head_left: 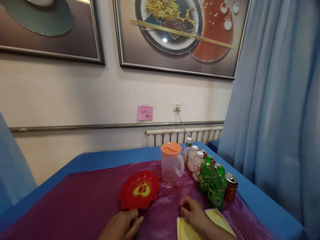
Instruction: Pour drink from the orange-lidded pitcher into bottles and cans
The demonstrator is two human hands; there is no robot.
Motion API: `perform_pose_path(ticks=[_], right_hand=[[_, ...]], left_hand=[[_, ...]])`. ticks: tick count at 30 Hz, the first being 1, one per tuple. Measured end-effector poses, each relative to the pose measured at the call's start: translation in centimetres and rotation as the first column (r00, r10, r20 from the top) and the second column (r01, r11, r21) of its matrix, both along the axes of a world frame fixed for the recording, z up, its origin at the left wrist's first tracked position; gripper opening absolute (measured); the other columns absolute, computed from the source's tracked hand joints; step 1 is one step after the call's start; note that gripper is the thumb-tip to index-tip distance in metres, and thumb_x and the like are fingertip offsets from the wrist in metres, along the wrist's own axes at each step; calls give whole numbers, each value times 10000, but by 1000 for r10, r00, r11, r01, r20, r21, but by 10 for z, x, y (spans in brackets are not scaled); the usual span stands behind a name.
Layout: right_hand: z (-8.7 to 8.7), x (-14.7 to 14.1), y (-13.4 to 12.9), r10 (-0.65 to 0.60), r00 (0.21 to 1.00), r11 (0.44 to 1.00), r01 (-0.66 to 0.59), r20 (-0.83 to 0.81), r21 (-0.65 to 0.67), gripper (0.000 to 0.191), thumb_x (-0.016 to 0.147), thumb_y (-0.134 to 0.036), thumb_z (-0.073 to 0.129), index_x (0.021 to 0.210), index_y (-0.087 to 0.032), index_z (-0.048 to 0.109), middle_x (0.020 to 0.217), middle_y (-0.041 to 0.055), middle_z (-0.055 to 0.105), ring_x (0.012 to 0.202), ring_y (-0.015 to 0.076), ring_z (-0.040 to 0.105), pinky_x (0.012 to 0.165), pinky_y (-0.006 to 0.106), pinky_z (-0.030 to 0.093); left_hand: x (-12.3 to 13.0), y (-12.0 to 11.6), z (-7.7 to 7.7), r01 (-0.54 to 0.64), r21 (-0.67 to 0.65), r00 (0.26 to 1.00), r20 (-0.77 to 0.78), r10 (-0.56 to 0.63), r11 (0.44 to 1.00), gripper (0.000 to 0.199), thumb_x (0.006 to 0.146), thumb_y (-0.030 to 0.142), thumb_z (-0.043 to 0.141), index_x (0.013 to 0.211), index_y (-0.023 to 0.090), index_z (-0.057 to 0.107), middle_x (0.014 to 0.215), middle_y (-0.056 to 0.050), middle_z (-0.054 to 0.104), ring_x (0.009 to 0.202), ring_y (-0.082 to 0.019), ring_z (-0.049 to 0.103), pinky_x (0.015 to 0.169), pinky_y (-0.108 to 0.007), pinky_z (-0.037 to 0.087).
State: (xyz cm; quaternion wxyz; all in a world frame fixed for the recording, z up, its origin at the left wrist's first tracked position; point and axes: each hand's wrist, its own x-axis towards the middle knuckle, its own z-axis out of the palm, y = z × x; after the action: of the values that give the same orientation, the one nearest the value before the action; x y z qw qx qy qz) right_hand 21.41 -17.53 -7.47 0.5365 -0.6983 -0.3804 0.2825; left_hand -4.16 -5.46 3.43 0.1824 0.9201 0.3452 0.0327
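Observation:
My left hand [122, 225] is at the front edge of a red scalloped plate [127, 190] with a yellow printed design. Its fingers bend loosely, the thumb stands apart, and nothing shows in it; whether it touches the rim I cannot tell. Over a folded yellow cloth [186, 230] lies my right hand [195, 213], fingers loosely curled, with a small gap to the thumb and no object visible between them. Behind the hands stands a clear plastic pitcher [168, 168] with an orange lid [171, 148]. Two green bottles [217, 190] are just beyond my right hand.
Clear bottles with white caps [198, 165] and several drink cans [231, 186] line the right side. Purple plastic sheeting [75, 200] covers part of the blue tablecloth [270, 203]. A blue curtain [272, 116] hangs at right; a wall socket [177, 106] holds a plugged-in cord.

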Motion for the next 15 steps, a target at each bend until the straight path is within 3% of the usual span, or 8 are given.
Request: perform_pose_path(ticks=[2, 5, 7, 10, 13, 15], right_hand=[[18, -4, 1, 43, 995, 998, -46, 91, 38, 132, 735, -229, 607, 851, -205, 664, 804, 29, 711, 788, 202, 672, 707, 289, 501], [69, -18, 14, 108, 977, 975, -140, 184, 170, 399, 808, -164, 505, 1177, -200, 651, 938, 51, 735, 859, 196, 689, 777, 321, 519], [116, -32, 29, 111, 969, 929, -179, 219, 322, 561, 827, -122, 468, 1380, -196, 526, 948, 41, 732, 880, 178, 689, 823, 335, 528], [188, -58, 51, 119, 960, 797, -244, 253, 552, 700, 852, -84, 436, 1531, -222, 333, 939, 18, 729, 792, 146, 677, 809, 340, 550], [233, -83, 59, 26, 971, 630, -200, 237, 750, 743, 887, -75, 428, 1579, -256, 226, 876, 2, 721, 758, 145, 674, 785, 339, 573], [238, -98, 57, -84, 975, 527, -132, 206, 840, 745, 915, -78, 420, 1592, -282, 186, 858, 6, 711, 743, 156, 672, 745, 341, 584]], left_hand=[[-9, 7, 20, 29, -19, 997, -73, -30, 999, 269, 892, 359, 470, 957, 255, 710, 961, -46, 761, 867, -230, 698, 740, -298, 457], [-16, 21, 65, 36, 26, 992, -119, -33, 999, 590, 814, 285, 549, 1402, 330, 539, 1133, -56, 758, 1018, -278, 705, 828, -337, 482], [-14, 26, 101, 19, 140, 999, -33, -15, 990, 640, 889, 343, 475, 1520, 331, 372, 1118, -54, 759, 991, -267, 711, 805, -337, 485], [-7, 24, 146, -114, 371, 993, 36, 108, 922, 671, 930, 423, 423, 1568, 293, 260, 843, -24, 755, 792, -262, 708, 657, -325, 452], [-3, 12, 162, -249, 504, 954, 275, 119, 827, 701, 926, 450, 441, 1570, 262, 237, 759, 13, 713, 648, -214, 670, 580, -298, 432], [-4, 5, 152, -418, 509, 829, 552, 86, 752, 745, 934, 467, 453, 1579, 233, 164, 818, 7, 712, 656, -194, 671, 615, -296, 478]])
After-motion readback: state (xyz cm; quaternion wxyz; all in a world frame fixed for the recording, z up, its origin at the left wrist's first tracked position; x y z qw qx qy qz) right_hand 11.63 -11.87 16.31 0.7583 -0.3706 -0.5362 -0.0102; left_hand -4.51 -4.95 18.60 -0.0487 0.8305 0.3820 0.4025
